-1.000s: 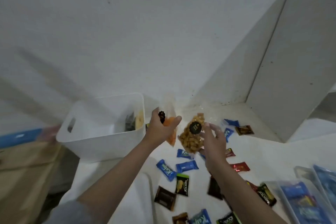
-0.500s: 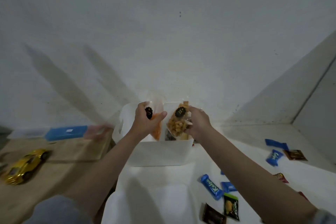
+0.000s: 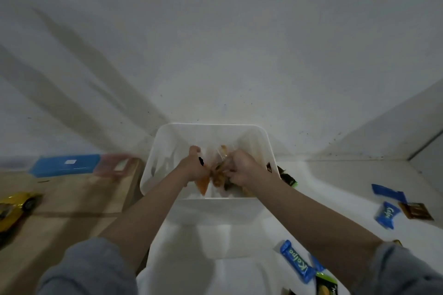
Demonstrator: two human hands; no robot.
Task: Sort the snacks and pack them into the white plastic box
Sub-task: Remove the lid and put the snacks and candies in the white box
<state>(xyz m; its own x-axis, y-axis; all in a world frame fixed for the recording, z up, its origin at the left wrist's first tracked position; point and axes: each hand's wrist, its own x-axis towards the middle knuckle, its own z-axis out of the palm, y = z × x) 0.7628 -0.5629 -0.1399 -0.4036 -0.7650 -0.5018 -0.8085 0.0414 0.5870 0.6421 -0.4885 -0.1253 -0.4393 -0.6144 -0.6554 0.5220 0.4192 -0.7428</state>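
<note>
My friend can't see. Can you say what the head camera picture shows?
Two hands, left hand and right hand, lower clear snack bags, an orange bag and a brown bag, into a white plastic box. Blue wrapped bars lie nearby.

The snack bags between the left hand and right hand are blurred; box contents beneath stay hidden.

Left hand: fingers curled, gripping a bag, forearm extended forward.
Right hand: fingers curled round a second bag, close beside left.
Sleeves: grey, pushed up.
</note>
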